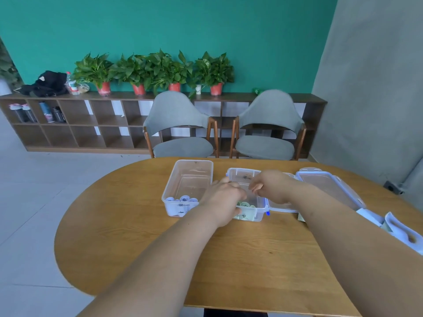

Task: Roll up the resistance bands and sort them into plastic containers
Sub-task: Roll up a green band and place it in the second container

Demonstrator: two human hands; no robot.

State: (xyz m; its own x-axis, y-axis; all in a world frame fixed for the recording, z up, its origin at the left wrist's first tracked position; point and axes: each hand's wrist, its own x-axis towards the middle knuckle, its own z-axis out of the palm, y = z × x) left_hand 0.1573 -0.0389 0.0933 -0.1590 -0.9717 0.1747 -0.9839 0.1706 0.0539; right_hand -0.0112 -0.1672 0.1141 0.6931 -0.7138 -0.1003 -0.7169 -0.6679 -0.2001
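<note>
Single head-worn wide-angle camera is looking forward and down, sitting close over the table (137,225) and centring the plastic containers (174,186) — facing chairs (180,117) and green wall (206,24) beyond.

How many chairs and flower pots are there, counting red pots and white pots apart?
Gray chairs: 2
Red plant pots: 4
White plant pot: 1
Total: 7

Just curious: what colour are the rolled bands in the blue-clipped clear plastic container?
Pale green rolled bands, head view.
</note>
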